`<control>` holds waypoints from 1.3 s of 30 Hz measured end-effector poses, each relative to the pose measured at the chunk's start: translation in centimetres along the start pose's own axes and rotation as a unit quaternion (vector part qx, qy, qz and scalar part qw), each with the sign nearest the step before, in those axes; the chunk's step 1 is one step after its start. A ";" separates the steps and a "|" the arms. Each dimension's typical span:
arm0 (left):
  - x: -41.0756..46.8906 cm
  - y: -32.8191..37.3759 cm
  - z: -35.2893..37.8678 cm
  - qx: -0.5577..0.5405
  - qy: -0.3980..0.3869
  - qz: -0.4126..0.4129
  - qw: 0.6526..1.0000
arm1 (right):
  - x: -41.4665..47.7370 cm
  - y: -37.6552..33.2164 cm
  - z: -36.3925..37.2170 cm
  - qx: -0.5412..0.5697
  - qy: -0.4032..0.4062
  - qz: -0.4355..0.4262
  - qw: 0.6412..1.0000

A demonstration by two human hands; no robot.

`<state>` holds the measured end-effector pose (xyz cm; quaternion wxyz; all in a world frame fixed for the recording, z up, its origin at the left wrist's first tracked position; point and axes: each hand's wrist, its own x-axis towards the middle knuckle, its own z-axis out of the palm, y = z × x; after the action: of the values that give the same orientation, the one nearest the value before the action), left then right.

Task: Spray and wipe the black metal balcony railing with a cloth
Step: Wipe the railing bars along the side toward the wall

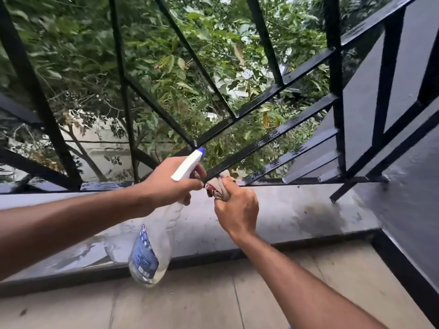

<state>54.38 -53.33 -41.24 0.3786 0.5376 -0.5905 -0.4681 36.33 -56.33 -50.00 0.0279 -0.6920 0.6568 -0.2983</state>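
Observation:
The black metal railing (273, 136) fills the upper view, with diagonal and upright bars that look wet and glossy on the right. My left hand (166, 184) grips the neck of a clear spray bottle (152, 243) with a white trigger head and blue nozzle tip, which points up toward the bars. My right hand (237, 210) holds a bunched pale cloth (219, 187) wrapped around the lower end of a diagonal bar, just right of the bottle's head. The two hands nearly touch.
A grey ledge (308, 210) with dark stains and wet patches runs under the railing. Below it lies a pale tiled floor (213, 300). A dark grey wall (413, 191) closes the right side. Green trees (166, 55) show through the bars.

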 end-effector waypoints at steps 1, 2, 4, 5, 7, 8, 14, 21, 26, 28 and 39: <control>0.1 0.1 0.0 -0.002 0.000 0.000 1.000 | 0.6 0.2 0.1 0.007 0.006 -0.011 1.000; 0.1 0.1 0.1 -0.005 -0.003 0.001 1.000 | 1.1 0.2 0.1 0.015 0.011 -0.008 1.000; -0.1 0.3 0.5 -0.004 -0.013 0.008 1.000 | 1.8 -0.4 -0.1 0.011 0.005 0.026 1.000; -0.1 0.4 0.6 -0.005 -0.015 0.008 1.000 | 1.9 -0.9 0.0 0.007 -0.005 0.036 0.999; -0.2 0.4 0.8 -0.018 -0.018 0.003 1.000 | 1.7 -1.1 -0.4 0.025 -0.017 0.037 0.999; -0.3 0.3 0.8 -0.025 -0.020 -0.001 0.999 | 1.2 -1.0 -1.0 0.039 -0.030 0.031 0.998; 1.2 0.7 2.5 -0.010 -0.012 -0.010 1.000 | -1.6 -1.7 -2.9 0.041 -0.152 -0.134 0.978; 3.7 1.3 5.5 -0.042 -0.055 0.017 0.997 | 1.0 5.4 -4.5 0.062 -0.130 -0.036 0.989; 5.3 1.2 7.3 -0.048 -0.064 0.032 0.996 | 3.2 13.5 -9.8 0.008 0.099 0.095 0.991; 6.2 1.3 8.3 -0.053 -0.060 0.048 0.996 | 4.8 15.0 -11.3 -0.016 0.188 0.079 0.979; 7.7 0.8 13.8 -0.056 -0.054 0.167 0.983 | 10.8 17.8 -10.8 -0.186 0.184 0.031 0.965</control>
<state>40.03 -58.98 -44.67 0.4488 0.3832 -0.6640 -0.4592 15.13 -64.92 -44.71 -0.2133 -0.5978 0.7153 -0.2924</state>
